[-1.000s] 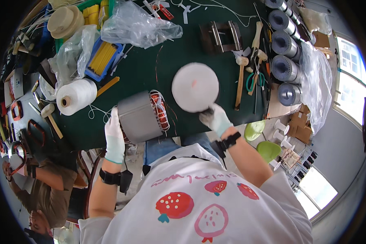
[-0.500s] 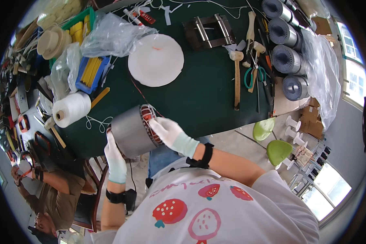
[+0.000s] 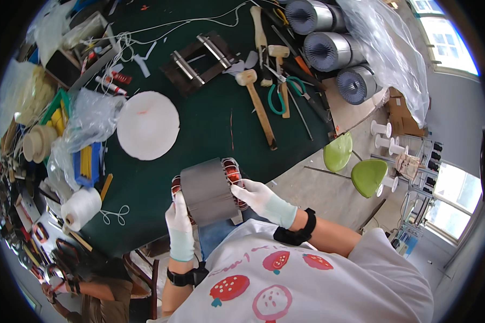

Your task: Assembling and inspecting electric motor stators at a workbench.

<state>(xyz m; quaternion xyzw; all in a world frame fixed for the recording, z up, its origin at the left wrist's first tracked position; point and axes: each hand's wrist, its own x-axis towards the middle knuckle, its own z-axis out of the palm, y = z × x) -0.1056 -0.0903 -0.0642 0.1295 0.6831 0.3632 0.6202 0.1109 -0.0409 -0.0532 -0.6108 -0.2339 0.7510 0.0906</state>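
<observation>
Between my hands is a motor stator [image 3: 207,192], a grey metal cylinder with red-brown copper windings laced in white cord at both ends. It is held over the near edge of the dark green table [image 3: 210,129]. My left hand [image 3: 179,225], in a white glove, grips its left end at the winding. On the other end, my gloved right hand [image 3: 261,202] has its fingers closed at the laced coils. A thin dark red lead [image 3: 231,129] shows above the stator. Fingers behind the stator are hidden.
A white round disc [image 3: 148,126] lies beyond the stator. Farther off stand a roller stand [image 3: 199,63], a mallet [image 3: 257,107] and teal-handled scissors [image 3: 277,99]. Bare stator cores [image 3: 355,86] line the right. A thread spool [image 3: 82,209] and another person [image 3: 105,293] are at left.
My view has swung, so the table things sit farther left and tilted. The stator, held throughout by both hands, is now lower and farther right in the picture.
</observation>
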